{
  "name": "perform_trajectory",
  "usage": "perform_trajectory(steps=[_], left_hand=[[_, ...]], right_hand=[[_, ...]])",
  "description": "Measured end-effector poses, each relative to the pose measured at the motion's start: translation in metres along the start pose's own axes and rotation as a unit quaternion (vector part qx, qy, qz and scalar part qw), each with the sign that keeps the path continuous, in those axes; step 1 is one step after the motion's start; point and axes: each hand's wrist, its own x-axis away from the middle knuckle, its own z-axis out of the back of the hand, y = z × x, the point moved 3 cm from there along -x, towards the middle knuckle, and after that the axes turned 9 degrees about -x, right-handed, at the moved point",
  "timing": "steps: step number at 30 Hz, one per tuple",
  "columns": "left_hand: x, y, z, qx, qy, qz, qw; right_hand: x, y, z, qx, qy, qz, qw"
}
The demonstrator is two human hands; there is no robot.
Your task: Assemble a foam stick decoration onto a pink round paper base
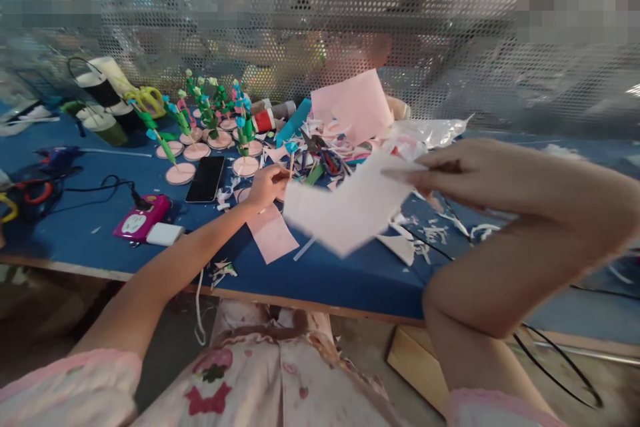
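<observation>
My right hand (pixel 445 173) pinches a pale, notched sheet of paper (pixel 345 220) by its upper right edge, holding it above the table. The sheet is slightly blurred. Lower on the left, my left hand (pixel 270 185) has its fingers closed around a thin stick topped with a small blue paper flower (pixel 291 147). The sheet's left corner partly hides what lies beside that hand. Under my left wrist is a flat pink paper piece (pixel 273 237). Several finished-looking paper flowers on round pink bases (pixel 181 173) stand beyond and to the left.
A black phone (pixel 205 179) and a magenta power socket block (pixel 145 217) lie on the blue table (pixel 95 193). Paper scraps, scissors (pixel 330 161) and a large pink sheet (pixel 353 107) are heaped at the back. Behind stands a perforated metal screen (pixel 350 33). Cables cross the right side.
</observation>
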Motion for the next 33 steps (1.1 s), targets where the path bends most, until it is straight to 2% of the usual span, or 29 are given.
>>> perform_trajectory(steps=[2, 3, 6, 7, 10, 11, 14, 15, 18, 21, 22, 26, 30, 33], left_hand=[[0.0, 0.0001, 0.0001, 0.002, -0.003, -0.004, 1.0], [-0.0001, 0.0001, 0.0004, -0.003, 0.001, -0.006, 1.0], [-0.0001, 0.0, 0.0007, -0.013, 0.006, -0.011, 1.0], [0.0, -0.0001, 0.0006, -0.012, 0.005, -0.012, 1.0], [0.0002, -0.0004, 0.0, 0.0, 0.002, -0.008, 1.0], [0.0002, -0.0003, -0.0001, 0.0, 0.002, -0.005, 1.0], [0.0, 0.0007, -0.0005, -0.008, 0.006, 0.002, 1.0], [-0.0002, 0.001, -0.0005, -0.009, 0.007, 0.004, 1.0], [-0.0005, 0.0018, -0.0001, -0.01, 0.01, 0.007, 1.0], [-0.0007, 0.0022, 0.0006, -0.021, 0.007, 0.002, 1.0], [-0.0006, 0.0023, 0.0008, -0.021, 0.007, 0.001, 1.0], [0.0, 0.001, 0.0008, -0.005, 0.004, 0.012, 1.0], [0.0004, -0.0011, 0.0003, -0.017, 0.007, 0.014, 1.0], [0.0003, -0.0014, -0.0002, -0.01, 0.004, 0.006, 1.0]], right_hand=[[0.0013, 0.0008, 0.0021, 0.049, 0.004, -0.057, 0.997], [0.0017, 0.0005, 0.002, 0.054, -0.008, -0.057, 0.997], [0.0026, -0.0019, -0.0038, -0.004, -0.101, 0.012, 0.995], [0.0023, -0.0011, -0.0046, -0.012, -0.108, 0.009, 0.994], [-0.0006, 0.0028, -0.0002, 0.041, -0.019, -0.062, 0.997], [-0.0014, 0.0015, 0.0003, 0.048, -0.009, -0.063, 0.997], [-0.003, -0.0054, -0.0031, 0.018, -0.072, -0.023, 0.997], [-0.0031, -0.0059, -0.0032, 0.018, -0.077, -0.028, 0.996], [-0.0028, -0.0027, -0.0003, 0.053, -0.036, -0.054, 0.997], [-0.0008, -0.0026, -0.0046, 0.012, -0.092, 0.015, 0.996], [-0.0001, -0.0019, -0.0056, 0.001, -0.105, 0.017, 0.994], [0.0001, 0.001, 0.0, 0.044, -0.019, -0.067, 0.997], [0.0009, -0.0068, -0.0031, -0.003, -0.094, -0.022, 0.995], [0.0007, -0.0033, 0.0013, 0.04, -0.023, -0.059, 0.997]])
